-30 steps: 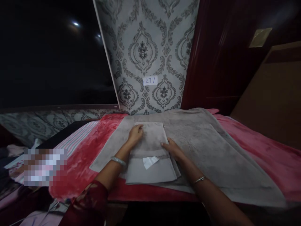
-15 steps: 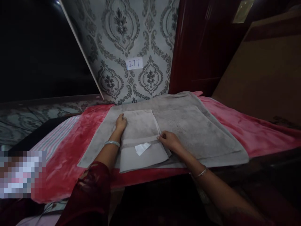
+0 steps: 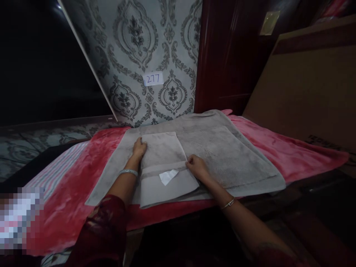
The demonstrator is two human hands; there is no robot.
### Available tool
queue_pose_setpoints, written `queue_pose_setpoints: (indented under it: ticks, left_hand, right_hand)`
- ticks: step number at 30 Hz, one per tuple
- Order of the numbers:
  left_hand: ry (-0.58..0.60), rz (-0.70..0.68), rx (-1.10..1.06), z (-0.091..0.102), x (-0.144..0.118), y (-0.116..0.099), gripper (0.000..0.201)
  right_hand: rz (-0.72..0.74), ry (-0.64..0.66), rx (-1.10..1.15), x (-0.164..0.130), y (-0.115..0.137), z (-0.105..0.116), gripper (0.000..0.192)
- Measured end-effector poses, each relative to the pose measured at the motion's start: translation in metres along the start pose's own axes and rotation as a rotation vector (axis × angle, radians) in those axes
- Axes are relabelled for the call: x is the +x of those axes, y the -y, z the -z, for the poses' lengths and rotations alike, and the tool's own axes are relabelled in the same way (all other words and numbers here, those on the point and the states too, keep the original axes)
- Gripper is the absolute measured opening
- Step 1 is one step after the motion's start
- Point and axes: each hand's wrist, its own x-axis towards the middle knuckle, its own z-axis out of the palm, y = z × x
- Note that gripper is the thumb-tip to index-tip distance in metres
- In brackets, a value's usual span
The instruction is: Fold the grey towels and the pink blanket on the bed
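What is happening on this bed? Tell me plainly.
A person is handling a small folded grey towel that lies on a larger grey towel spread over a red blanket. The left hand rests flat on the small towel's far left corner. The right hand grips its right edge. A white tag lies on the towel between the hands.

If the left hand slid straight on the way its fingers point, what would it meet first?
The left hand lies on the folded towel's left edge, fingers pointing away toward the wall. It would likely cross the larger grey towel underneath first, then reach the patterned wall; depth is unclear.
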Motion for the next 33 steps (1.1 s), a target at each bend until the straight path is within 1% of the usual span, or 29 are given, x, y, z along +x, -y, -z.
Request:
queue_pose_setpoints:
  ticks: [1, 3, 5, 6, 8, 10, 12, 15, 17, 19, 23, 24, 26, 29, 33]
  left_hand:
    - [0.003, 0.013, 0.013, 0.002, 0.0, -0.001, 0.062]
    - [0.0, 0.051, 0.039, 0.007, 0.001, -0.005, 0.063]
    - [-0.007, 0.05, 0.082, 0.013, 0.004, -0.014, 0.064]
    - [-0.007, 0.028, 0.104, 0.015, 0.006, -0.021, 0.063]
    - [0.021, -0.062, 0.137, 0.017, 0.012, -0.039, 0.058]
    - [0.087, -0.177, 0.151, 0.014, 0.02, -0.061, 0.05]
    - [0.156, -0.26, 0.162, 0.006, 0.027, -0.084, 0.043]
    - [0.222, -0.314, 0.19, -0.01, 0.038, -0.11, 0.039]
    - [0.252, -0.32, 0.213, -0.02, 0.045, -0.119, 0.04]
    - [0.273, -0.316, 0.235, -0.027, 0.052, -0.124, 0.037]
    - [0.276, -0.324, 0.253, -0.036, 0.065, -0.126, 0.023]
    - [0.27, -0.333, 0.252, -0.038, 0.066, -0.126, 0.022]
    - [0.261, -0.35, 0.249, -0.044, 0.066, -0.126, 0.022]
    - [0.255, -0.363, 0.245, -0.055, 0.061, -0.123, 0.021]
    - [0.284, -0.381, 0.23, -0.062, 0.061, -0.119, 0.026]
  right_hand:
    - [-0.008, -0.007, 0.004, 0.0, 0.001, -0.001, 0.009]
    - [-0.019, -0.014, 0.015, 0.0, 0.003, -0.002, 0.031]
    - [-0.011, 0.001, 0.032, -0.002, 0.006, -0.002, 0.054]
    - [0.001, 0.014, 0.043, -0.004, 0.006, -0.002, 0.062]
    - [0.031, 0.033, 0.076, -0.007, 0.006, -0.002, 0.068]
    - [0.049, 0.035, 0.107, -0.011, 0.004, -0.002, 0.067]
    - [0.059, 0.032, 0.129, -0.015, 0.001, -0.003, 0.065]
    - [0.093, 0.044, 0.158, -0.022, -0.005, -0.005, 0.07]
    - [0.138, 0.052, 0.186, -0.027, -0.007, -0.007, 0.073]
    - [0.193, 0.052, 0.232, -0.03, -0.009, -0.009, 0.069]
    - [0.296, 0.034, 0.388, -0.032, -0.013, -0.011, 0.042]
    - [0.292, 0.029, 0.41, -0.032, -0.013, -0.011, 0.037]
    - [0.238, 0.038, 0.405, -0.032, -0.014, -0.01, 0.032]
    - [0.16, 0.068, 0.335, -0.034, -0.014, -0.007, 0.031]
    - [0.149, 0.068, 0.245, -0.037, -0.013, -0.005, 0.033]
